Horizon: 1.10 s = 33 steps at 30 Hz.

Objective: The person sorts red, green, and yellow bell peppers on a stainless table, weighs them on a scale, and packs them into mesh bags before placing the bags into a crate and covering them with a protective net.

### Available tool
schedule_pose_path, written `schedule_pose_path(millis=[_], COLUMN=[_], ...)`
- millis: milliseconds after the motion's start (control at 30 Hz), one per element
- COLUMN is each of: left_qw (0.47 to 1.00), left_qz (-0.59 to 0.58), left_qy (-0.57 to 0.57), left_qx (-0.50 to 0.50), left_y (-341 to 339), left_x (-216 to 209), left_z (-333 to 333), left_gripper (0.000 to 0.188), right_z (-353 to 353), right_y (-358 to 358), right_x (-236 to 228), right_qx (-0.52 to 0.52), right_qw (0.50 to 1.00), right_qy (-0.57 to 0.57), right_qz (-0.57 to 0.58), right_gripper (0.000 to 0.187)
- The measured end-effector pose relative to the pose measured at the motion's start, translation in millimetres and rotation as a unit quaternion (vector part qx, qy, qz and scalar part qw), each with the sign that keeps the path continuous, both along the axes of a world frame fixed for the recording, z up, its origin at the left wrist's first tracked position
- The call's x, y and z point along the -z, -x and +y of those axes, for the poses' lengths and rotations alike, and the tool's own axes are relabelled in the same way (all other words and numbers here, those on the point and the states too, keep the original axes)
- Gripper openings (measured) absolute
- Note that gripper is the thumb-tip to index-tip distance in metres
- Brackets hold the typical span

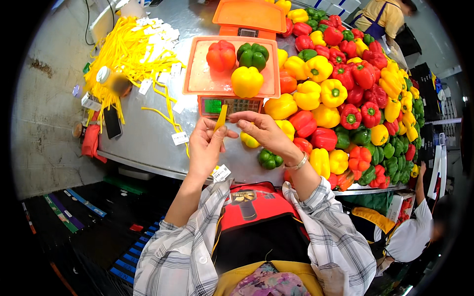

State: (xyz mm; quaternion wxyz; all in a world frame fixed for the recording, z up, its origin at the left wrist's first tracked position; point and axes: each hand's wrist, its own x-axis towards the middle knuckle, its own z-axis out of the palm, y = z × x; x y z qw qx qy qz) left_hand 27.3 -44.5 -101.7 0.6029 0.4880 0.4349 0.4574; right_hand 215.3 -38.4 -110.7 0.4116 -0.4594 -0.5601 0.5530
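My left hand pinches a yellow strip between thumb and fingers, its end pointing up. Just right of it hovers my right hand, thumb and fingers apart, with nothing visible in it. Beyond both hands stands an orange weighing scale with a lit green display. On its tray rest a red bell pepper, a green bell pepper and a yellow bell pepper. A white label with a bit of yellow shows by my left wrist.
Left on the metal table lies a heap of yellow strips with white labels, beside a phone. A large pile of bell peppers fills the right. Another orange scale stands behind. Co-workers are at far right and lower right.
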Motion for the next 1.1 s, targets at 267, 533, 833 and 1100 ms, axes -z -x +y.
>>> schedule_pose_path(millis=[267,533,833,1100], left_qw=[0.99,0.954,0.988,0.974], left_qz=[0.079,-0.295,0.001,-0.198], left_qy=[-0.112,0.015,0.068,-0.104], left_qx=[-0.02,-0.053,0.142,0.038], left_y=[-3,0,0,-11], left_x=[-5,-35,-33,-42], left_z=[-3,12,-7,12], left_gripper=[0.024,0.014,0.014,0.014], right_z=[1,-11,-1,-46], right_y=[18,20,2,23], right_x=[-16,-4,-23,-40], right_qx=[0.032,0.016,0.121,-0.095], right_qw=[0.957,0.932,0.907,0.987], right_qy=[0.056,0.078,-0.002,-0.128], right_qz=[0.283,0.355,0.403,0.035], right_gripper=[0.015,0.025,0.013,0.028])
